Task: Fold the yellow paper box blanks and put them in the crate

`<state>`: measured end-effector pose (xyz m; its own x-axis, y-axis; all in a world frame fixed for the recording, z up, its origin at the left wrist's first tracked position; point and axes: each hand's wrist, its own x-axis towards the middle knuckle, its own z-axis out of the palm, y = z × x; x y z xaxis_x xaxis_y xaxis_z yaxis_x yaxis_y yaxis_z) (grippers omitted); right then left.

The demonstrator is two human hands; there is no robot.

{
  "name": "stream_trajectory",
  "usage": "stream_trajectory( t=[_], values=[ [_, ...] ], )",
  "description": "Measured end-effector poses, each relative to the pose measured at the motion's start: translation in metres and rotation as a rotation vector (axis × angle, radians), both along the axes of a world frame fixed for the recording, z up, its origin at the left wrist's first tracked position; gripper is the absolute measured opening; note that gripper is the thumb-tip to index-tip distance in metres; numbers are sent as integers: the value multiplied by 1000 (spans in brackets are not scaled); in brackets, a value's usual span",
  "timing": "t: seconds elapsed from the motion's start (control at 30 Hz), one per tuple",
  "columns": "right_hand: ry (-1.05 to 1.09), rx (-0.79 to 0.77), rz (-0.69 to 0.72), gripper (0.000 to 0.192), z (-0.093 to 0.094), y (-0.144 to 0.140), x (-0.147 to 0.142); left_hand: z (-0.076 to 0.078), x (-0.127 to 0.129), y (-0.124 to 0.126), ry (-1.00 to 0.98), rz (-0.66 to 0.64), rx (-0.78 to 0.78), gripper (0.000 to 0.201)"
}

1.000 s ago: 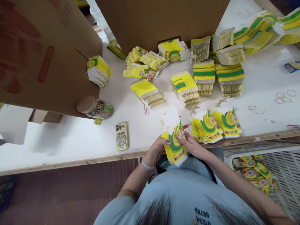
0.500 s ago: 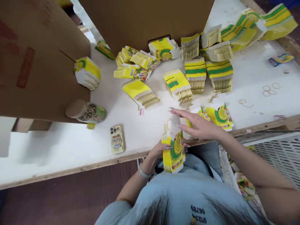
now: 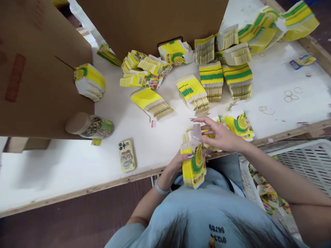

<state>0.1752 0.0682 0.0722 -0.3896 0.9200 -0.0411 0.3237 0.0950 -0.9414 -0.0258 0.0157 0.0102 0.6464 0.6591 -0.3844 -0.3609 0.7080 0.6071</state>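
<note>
My left hand (image 3: pixel 182 159), with a pale band at its wrist, is wrapped round a bundle of yellow-and-green cartons (image 3: pixel 192 168) in front of my body. Their white end flaps (image 3: pixel 193 135) point up toward the table. Beside these flaps is my right hand (image 3: pixel 216 135), its fingers apart and its thumb side against the uppermost flap. Partly behind that hand, more printed cartons (image 3: pixel 239 124) lie at the table's front edge. Farther back sit a stack of yellow cartons (image 3: pixel 191 89) and another fanned stack (image 3: pixel 150 101).
On the white table (image 3: pixel 160 144) lie a phone (image 3: pixel 127 155), a lidded jar (image 3: pixel 93 126), rubber bands (image 3: pixel 291 96) and a small blue box (image 3: pixel 303 61). Large cardboard boxes (image 3: pixel 155 24) stand behind. A white basket (image 3: pixel 307 165) containing printed packs is at lower right.
My right hand's fingers have come down closer around the top flap, which now stands by its thumb. The left hand keeps its hold on the cartons. The whole view has shifted slightly.
</note>
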Motion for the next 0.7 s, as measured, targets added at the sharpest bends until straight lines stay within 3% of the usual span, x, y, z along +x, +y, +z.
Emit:
stream_trajectory(
  t=[0.1, 0.23, 0.53, 0.7],
  values=[
    [102, -166, -91, 57, 0, -1, -11, 9, 7, 2, 92, 74, 76, 66],
    [78, -163, -102, 46, 1, -9, -21, 18, 11, -2, 109, 106, 86, 64],
    [-198, 147, 45, 43, 5, -16, 10, -4, 1, -12, -5, -83, -38, 65],
    [-365, 480, -89, 38, 0, -47, 5, -7, 0, -17, -19, -32, -57, 60]
  ],
)
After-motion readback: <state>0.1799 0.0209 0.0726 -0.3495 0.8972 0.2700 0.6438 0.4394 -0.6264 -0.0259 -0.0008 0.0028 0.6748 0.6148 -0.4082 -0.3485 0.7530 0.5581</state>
